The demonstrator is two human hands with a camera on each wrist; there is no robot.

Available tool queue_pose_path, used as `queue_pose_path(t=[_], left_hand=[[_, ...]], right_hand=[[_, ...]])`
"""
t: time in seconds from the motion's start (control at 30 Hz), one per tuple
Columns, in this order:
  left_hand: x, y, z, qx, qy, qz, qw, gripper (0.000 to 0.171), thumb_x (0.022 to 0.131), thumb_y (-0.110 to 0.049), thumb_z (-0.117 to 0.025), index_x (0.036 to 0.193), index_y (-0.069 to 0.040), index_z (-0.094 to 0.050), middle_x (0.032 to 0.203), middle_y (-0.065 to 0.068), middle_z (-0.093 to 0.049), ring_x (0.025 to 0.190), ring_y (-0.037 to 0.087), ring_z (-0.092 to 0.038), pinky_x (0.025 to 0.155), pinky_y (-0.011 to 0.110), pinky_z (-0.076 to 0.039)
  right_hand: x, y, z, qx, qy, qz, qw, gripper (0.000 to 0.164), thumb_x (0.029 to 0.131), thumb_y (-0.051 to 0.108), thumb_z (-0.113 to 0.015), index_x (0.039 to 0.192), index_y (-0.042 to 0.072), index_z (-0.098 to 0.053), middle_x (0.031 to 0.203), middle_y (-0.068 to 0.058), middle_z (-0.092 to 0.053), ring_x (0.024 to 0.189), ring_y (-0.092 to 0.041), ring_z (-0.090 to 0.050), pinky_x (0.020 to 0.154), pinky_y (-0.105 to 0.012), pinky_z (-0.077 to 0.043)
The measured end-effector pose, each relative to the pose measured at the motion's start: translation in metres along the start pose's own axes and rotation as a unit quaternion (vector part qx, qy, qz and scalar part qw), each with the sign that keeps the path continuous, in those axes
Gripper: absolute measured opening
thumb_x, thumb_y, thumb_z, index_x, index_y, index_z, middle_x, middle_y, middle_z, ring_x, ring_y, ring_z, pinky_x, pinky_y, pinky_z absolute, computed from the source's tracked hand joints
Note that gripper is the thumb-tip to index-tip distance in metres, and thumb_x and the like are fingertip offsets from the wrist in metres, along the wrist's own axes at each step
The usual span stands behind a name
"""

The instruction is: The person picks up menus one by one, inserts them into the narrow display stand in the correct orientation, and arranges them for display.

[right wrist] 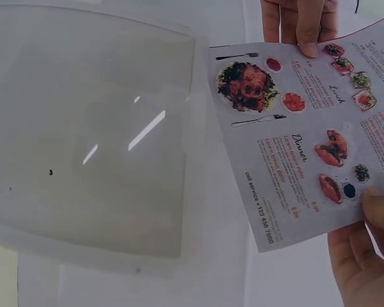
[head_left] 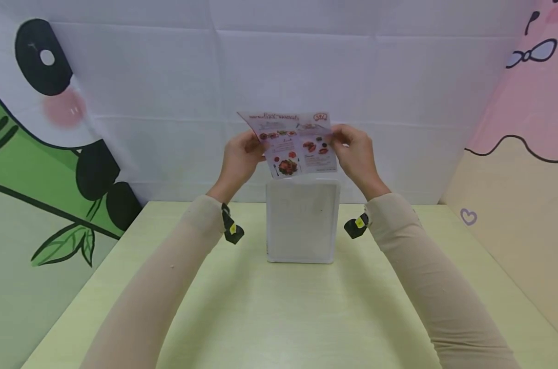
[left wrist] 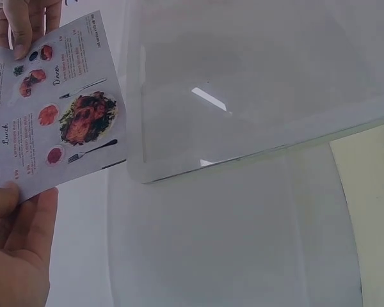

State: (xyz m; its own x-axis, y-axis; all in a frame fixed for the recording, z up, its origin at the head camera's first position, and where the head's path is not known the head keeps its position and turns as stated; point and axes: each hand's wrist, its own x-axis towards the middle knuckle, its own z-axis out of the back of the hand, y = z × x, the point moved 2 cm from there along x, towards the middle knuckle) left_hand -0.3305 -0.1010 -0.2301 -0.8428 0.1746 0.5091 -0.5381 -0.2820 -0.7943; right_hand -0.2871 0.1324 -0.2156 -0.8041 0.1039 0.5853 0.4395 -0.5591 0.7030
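Head view: thin white printed menu sheet (head_left: 302, 148), red and black lettering with food pictures, held up in the air between two bare hands, bowed, its upper-left corner jutting out. Left hand (head_left: 242, 156) pinches one side edge; right hand (head_left: 354, 154) pinches the opposite one. Both wrist views agree: thumb on the printed face, fingers behind. Below the sheet, an upright rectangular panel of milky, clear-looking plastic with rounded corners (head_left: 302, 223) stands on the pale yellow-green table (head_left: 297, 318). Sheet's lower edge lies just by the panel's top edge; whether they touch, cannot tell. Handling, by judgement: sheet very light, limp enough to curl yet with some spring, easily creased or torn; a hard squeeze would likely buckle it. Best hold seems to be at the two side edges, light thumb-and-finger pinch, slight outward tension to keep it flat, lower edge left free. Panel shows bright glare streaks in the wrist views, so probably smooth, stiff and rather slippery.
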Motion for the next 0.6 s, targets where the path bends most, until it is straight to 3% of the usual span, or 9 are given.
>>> queue_pose_path(t=[0.6], left_hand=[[-0.001, 0.012, -0.003, -0.003, 0.016, 0.021, 0.9997, 0.017, 0.096, -0.008, -0.058, 0.109, 0.002, -0.064, 0.114, 0.017, -0.068, 0.102, 0.026, -0.068, 0.080, 0.028, -0.059]], right_hand=[[-0.004, -0.008, -0.004, -0.004, 0.033, -0.020, 0.999, 0.017, 0.095, 0.009, -0.059, 0.109, 0.001, -0.066, 0.110, -0.015, -0.067, 0.099, -0.023, -0.063, 0.091, -0.037, -0.052]])
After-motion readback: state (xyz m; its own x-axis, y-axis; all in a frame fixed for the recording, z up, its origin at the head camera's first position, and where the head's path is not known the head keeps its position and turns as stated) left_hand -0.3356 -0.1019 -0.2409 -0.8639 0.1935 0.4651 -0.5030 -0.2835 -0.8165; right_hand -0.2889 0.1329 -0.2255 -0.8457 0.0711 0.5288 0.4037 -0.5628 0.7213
